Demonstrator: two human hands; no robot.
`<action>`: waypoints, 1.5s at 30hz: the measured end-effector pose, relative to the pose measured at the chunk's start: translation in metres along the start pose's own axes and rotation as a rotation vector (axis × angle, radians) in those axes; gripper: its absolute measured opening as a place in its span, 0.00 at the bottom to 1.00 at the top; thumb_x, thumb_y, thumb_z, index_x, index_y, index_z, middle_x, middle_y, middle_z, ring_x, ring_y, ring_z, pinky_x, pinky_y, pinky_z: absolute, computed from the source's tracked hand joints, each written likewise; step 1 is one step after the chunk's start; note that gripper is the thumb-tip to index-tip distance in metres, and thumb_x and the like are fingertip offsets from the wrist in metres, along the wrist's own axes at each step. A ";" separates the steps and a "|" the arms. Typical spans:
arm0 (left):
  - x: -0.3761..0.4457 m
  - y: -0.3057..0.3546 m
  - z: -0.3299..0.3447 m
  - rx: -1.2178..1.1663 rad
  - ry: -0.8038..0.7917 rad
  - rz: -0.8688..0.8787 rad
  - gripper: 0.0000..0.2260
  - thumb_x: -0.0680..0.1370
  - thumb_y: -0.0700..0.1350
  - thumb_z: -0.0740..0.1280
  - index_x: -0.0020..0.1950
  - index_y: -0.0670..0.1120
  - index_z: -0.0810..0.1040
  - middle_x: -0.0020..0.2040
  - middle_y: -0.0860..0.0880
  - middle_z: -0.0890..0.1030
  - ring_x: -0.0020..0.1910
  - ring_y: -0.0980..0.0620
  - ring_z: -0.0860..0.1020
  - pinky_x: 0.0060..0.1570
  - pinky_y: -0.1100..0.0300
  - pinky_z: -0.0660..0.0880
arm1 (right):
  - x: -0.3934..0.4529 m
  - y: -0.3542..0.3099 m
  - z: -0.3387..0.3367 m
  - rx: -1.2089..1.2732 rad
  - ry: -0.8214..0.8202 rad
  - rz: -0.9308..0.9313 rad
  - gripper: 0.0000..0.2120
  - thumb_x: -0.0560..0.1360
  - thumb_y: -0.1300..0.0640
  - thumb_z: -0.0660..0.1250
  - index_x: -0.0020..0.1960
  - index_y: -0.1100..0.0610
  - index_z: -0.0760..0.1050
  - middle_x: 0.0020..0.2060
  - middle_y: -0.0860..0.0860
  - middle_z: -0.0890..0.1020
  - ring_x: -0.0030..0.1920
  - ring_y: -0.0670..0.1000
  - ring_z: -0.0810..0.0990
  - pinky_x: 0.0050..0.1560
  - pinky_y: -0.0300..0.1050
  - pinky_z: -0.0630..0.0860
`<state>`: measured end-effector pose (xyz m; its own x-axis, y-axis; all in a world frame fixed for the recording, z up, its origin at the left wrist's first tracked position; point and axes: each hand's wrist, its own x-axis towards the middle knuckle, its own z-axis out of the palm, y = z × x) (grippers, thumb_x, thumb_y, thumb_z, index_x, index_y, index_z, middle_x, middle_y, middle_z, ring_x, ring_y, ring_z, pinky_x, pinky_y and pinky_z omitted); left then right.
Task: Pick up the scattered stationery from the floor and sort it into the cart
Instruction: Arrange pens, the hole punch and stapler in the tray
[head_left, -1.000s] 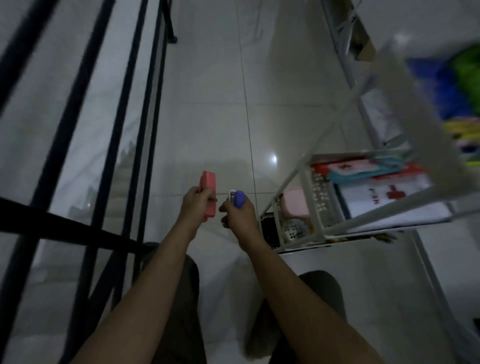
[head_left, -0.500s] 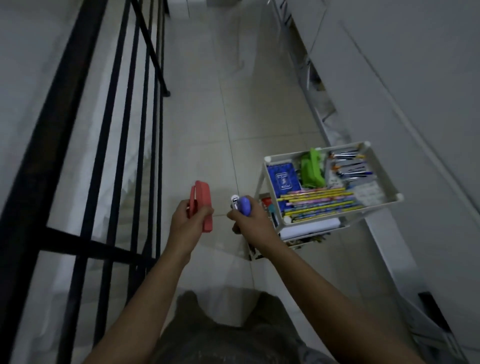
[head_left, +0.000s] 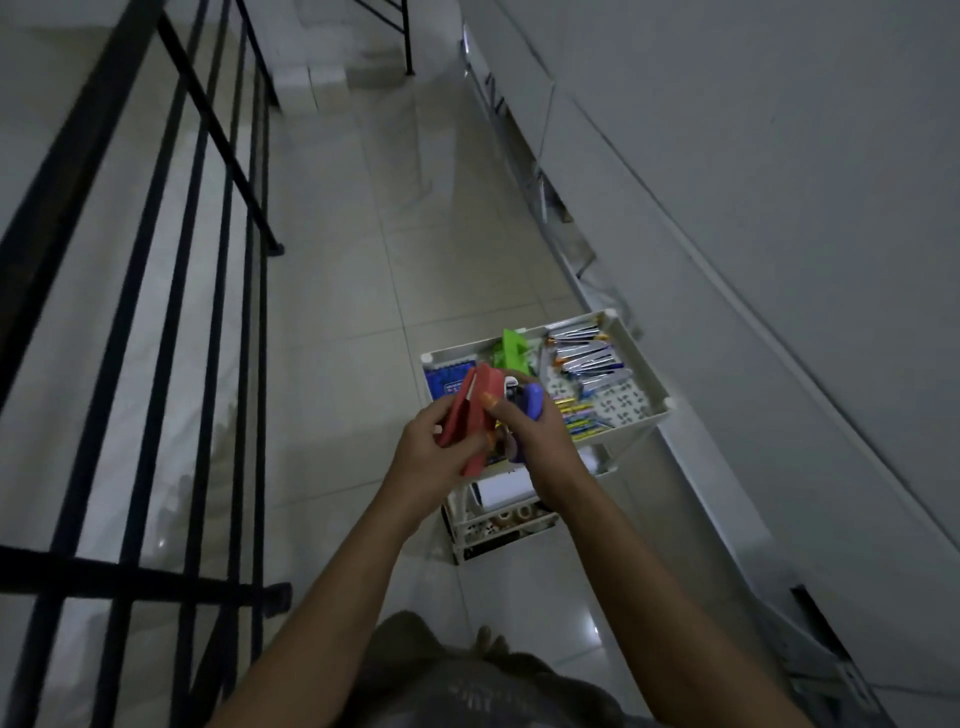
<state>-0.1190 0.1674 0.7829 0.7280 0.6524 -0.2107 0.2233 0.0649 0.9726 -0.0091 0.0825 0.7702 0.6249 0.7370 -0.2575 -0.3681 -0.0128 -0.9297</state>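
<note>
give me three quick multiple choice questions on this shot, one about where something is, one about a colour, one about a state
1. Where are both hands?
A. over the cart's top tray
B. on the railing
C. at floor level

2. What colour is the stapler in the left hand?
A. green
B. red
C. yellow

3. What state is the right hand in?
A. open and empty
B. closed on a purple item
C. flat on the wall

Answers:
1 A, the left hand and right hand overlap the near corner of the cart.
2 B, the red stapler sits in its grip.
3 B, the purple item pokes out above its fingers.
</note>
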 end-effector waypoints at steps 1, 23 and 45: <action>0.003 0.002 0.008 0.001 -0.035 -0.007 0.18 0.73 0.38 0.71 0.62 0.48 0.77 0.49 0.50 0.81 0.44 0.59 0.81 0.39 0.68 0.76 | 0.000 -0.003 -0.009 0.048 -0.029 0.006 0.17 0.75 0.60 0.70 0.63 0.57 0.72 0.52 0.64 0.80 0.48 0.59 0.82 0.49 0.57 0.80; 0.112 -0.005 0.117 0.261 -0.103 0.040 0.51 0.60 0.42 0.80 0.73 0.61 0.52 0.71 0.50 0.57 0.65 0.49 0.70 0.62 0.47 0.74 | 0.076 -0.047 -0.099 -0.040 0.111 -0.075 0.20 0.70 0.68 0.73 0.59 0.64 0.72 0.46 0.59 0.80 0.39 0.46 0.80 0.42 0.40 0.79; 0.100 -0.001 0.197 -0.284 0.290 -0.109 0.31 0.68 0.33 0.75 0.69 0.43 0.68 0.55 0.48 0.83 0.52 0.51 0.82 0.47 0.56 0.81 | 0.106 -0.053 -0.177 0.367 0.111 0.163 0.15 0.73 0.61 0.71 0.58 0.57 0.72 0.46 0.56 0.82 0.41 0.52 0.82 0.36 0.45 0.79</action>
<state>0.0815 0.0844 0.7418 0.4882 0.8130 -0.3173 0.0720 0.3248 0.9431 0.1990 0.0417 0.7451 0.6010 0.6676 -0.4394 -0.6770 0.1331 -0.7238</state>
